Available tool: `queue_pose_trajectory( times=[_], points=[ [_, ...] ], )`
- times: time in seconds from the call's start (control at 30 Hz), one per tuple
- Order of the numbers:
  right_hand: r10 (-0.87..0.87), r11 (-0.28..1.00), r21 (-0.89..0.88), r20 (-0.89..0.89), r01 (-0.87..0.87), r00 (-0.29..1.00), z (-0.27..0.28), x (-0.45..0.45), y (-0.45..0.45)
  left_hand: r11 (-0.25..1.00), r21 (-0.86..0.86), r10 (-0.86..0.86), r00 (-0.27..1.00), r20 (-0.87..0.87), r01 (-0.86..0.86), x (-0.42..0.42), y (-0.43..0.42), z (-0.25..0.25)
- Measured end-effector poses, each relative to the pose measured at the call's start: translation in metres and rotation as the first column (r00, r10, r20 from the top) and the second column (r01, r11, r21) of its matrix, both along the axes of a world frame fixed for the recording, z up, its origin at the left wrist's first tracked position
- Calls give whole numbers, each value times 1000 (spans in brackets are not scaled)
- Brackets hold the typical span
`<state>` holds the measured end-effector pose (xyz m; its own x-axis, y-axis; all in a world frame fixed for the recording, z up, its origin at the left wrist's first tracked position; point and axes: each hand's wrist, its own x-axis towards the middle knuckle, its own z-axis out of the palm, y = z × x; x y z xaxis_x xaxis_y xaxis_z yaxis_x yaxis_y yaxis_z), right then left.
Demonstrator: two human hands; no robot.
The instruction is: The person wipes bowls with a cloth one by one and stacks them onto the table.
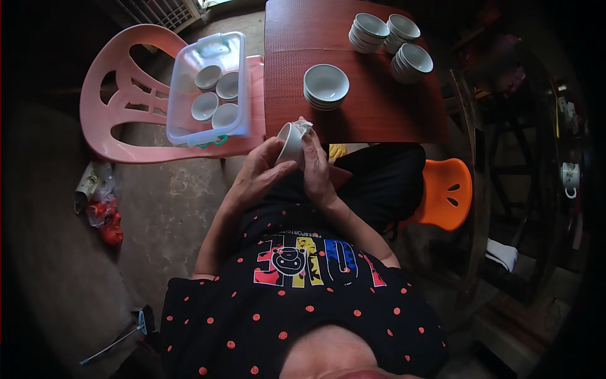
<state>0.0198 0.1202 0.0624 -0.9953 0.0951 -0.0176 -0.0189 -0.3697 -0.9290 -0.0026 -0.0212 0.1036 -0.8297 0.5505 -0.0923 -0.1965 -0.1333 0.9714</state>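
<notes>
My left hand grips a small white bowl tilted on its side, just off the table's near edge. Pressed against the bowl's outside is a crumpled white tissue or cloth, pinched in my right hand. Beyond my hands, a stack of white bowls stands on the red-brown table. To the left, a clear plastic bin contains several white bowls, some of them stacked.
The bin rests on a pink plastic chair. Three more bowl stacks stand at the table's far right. An orange stool is at my right. Red and clear plastic bags lie on the floor at left.
</notes>
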Motion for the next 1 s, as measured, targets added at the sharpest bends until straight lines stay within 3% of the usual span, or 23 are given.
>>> queue_pose_trajectory(
  times=[0.07, 0.13, 0.17, 0.23, 0.27, 0.3, 0.33, 0.37, 0.4, 0.47, 0.5, 0.53, 0.57, 0.6, 0.63, 0.67, 0.73, 0.77, 0.87, 0.9, 0.93, 0.97, 1.0],
  points=[
    [0, 893, 432, -275, 124, 961, 11, 7, -7, 1000, 13, -10, 1000, -18, 10, -3, -5, -5],
    [162, 634, 723, -472, 275, 867, 19, 11, -10, 989, 115, 108, 990, -87, -98, -6, -6, -9],
    [158, 627, 727, -471, 281, 868, 17, 9, -7, 988, 122, 101, 991, -87, -90, -7, -7, -10],
    [169, 756, 636, -419, 156, 892, 15, 0, -3, 988, 148, 48, 995, -91, -34, -9, -11, -7],
    [78, 916, 394, -367, 78, 927, 17, -5, -4, 992, 125, 9, 1000, -26, -6, -9, -10, -6],
    [76, 976, 216, -253, -20, 965, 12, -13, 1, 992, 129, 8, 1000, -30, -4, -7, -8, -4],
    [92, 996, 19, -136, -90, 986, 10, -20, 8, 990, 136, -17, 997, -69, 26, -5, -5, -2],
    [173, 983, -51, -87, -178, 981, 9, -20, 19, 988, 143, -44, 993, -109, 60, -4, -1, 0],
    [165, 984, -47, -89, -170, 982, 6, -17, 19, 980, 190, -35, 995, -89, 51, -3, 2, -3],
    [-34, 978, 197, -169, 68, 985, 24, -10, 9, 975, 221, -32, 999, -20, 36, -4, 4, -4],
    [-46, 852, 481, -326, 207, 944, 31, -6, 6, 970, 245, -18, 998, 54, 4, -5, 2, -5],
    [-1, 636, 680, -473, 366, 881, 38, -1, 4, 940, 342, -33, 997, 69, 8, -6, 5, -11],
    [123, 464, 797, -491, 387, 863, 43, 4, 1, 977, 215, 3, 999, 37, -10, -3, 1, -22],
    [156, 413, 836, -455, 361, 877, 47, 6, -2, 996, 85, 35, 999, 4, -35, -1, -4, -31],
    [184, 359, 871, -418, 335, 890, 49, 5, -2, 980, 124, -150, 986, -68, 157, -9, -5, -27],
    [136, 478, 804, -465, 353, 875, 44, -4, 1, 967, 160, -192, 981, -40, 196, -8, -4, -24],
    [78, 804, 595, -112, 4, 991, 38, -10, 14, 946, 230, -236, 972, 7, 228, -1, -2, -14],
    [114, 932, 346, 4, -109, 993, 26, -17, 21, 949, 225, -231, 973, 17, 221, 1, -8, -17],
    [33, 942, 334, 42, -45, 999, 27, -4, 7, 920, 165, -368, 928, 50, 356, 2, -20, -23],
    [-25, 848, 525, -91, 69, 996, 35, 4, -7, 926, 259, -307, 947, 98, 274, 7, -23, -24],
    [61, 640, 753, -251, 156, 966, 38, 9, -16, 920, 345, -250, 956, 153, 185, 10, -27, -26],
    [193, 374, 884, -369, 280, 909, 42, 13, -22, 929, 352, -159, 981, 108, 112, 11, -32, -37],
    [270, 301, 908, -373, 291, 888, 49, 18, -30, 930, 347, -166, 980, 108, 119, 11, -40, -45]
  ],
)
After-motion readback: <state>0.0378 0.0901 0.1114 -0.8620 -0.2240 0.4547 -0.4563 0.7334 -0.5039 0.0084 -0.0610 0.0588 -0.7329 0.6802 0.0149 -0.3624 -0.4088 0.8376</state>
